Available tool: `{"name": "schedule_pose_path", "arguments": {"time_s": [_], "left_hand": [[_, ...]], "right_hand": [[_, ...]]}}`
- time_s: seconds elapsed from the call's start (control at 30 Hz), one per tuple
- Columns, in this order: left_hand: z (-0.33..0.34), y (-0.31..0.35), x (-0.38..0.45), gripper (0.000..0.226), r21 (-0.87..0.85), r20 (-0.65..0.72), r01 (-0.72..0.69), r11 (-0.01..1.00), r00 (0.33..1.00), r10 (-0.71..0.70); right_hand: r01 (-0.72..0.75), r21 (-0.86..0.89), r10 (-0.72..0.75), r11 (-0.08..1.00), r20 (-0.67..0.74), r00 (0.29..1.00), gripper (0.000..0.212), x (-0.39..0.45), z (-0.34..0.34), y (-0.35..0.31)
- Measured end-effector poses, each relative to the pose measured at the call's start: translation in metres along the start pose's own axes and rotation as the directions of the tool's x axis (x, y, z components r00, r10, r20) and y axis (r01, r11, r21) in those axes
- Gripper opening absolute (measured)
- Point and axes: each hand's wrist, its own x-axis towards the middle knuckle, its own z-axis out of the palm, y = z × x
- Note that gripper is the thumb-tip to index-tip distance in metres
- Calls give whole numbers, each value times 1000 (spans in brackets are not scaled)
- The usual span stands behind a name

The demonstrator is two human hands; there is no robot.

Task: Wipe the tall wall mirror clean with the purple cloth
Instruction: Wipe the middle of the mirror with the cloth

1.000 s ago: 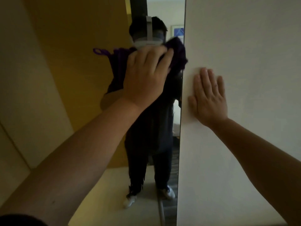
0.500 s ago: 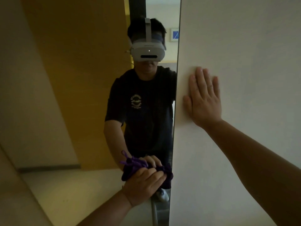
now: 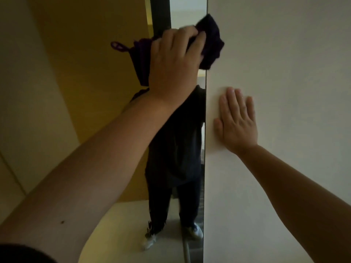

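The tall wall mirror (image 3: 106, 76) fills the left and middle of the view, its right edge meeting a white wall. My left hand (image 3: 175, 59) is raised high and presses the bunched purple cloth (image 3: 211, 40) flat against the glass near the mirror's right edge. The cloth's hanging loop sticks out to the left. My right hand (image 3: 236, 121) lies flat, fingers spread, on the white wall just right of the mirror's edge, lower than the cloth. The mirror reflects a person in dark clothes and white shoes.
The white wall (image 3: 284, 63) takes up the whole right side. Reflected in the glass are a yellow-brown panel (image 3: 91, 54) and a pale floor (image 3: 121, 224).
My left hand has swept the cloth from low on the mirror back up to the top right. The camera tilted downward. My right hand stays flat on the wall.
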Motion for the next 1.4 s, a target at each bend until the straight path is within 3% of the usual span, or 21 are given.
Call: {"name": "schedule_pose_path", "arguments": {"time_s": [0.13, 0.37, 0.57, 0.73, 0.93, 1.1, 1.4], "left_hand": [[4, 37, -82, 28, -30, 35, -176, 984, 984, 177], [-14, 90, -294, 34, -205, 349, -276, 939, 876, 334], [-30, 97, -318, 31, -254, 439, -184, 949, 853, 283], [-70, 68, -303, 32, -215, 426, 26, 976, 902, 69], [-142, -6, -298, 35, -106, 408, 34, 994, 913, 12], [-189, -72, -329, 31, -45, 426, 56, 997, 904, -31], [-237, -147, -406, 26, -78, 452, 108, 991, 890, -62]], "right_hand": [[15, -14, -16, 1000, -88, 996, 61, -2, 4, 2], [8, 2, -8, 1000, 83, 996, 61, 0, -9, 4], [-22, 11, 19, 1000, 220, 975, 61, 3, -21, -1], [-99, 78, 67, 992, 338, 939, 62, 7, -46, -9], [-262, 169, 183, 950, 377, 908, 65, -13, -77, -65], [-121, 237, 11, 964, 418, 909, 67, -60, -77, -164], [22, 140, -106, 990, 623, 775, 66, -101, -59, -307]]}}
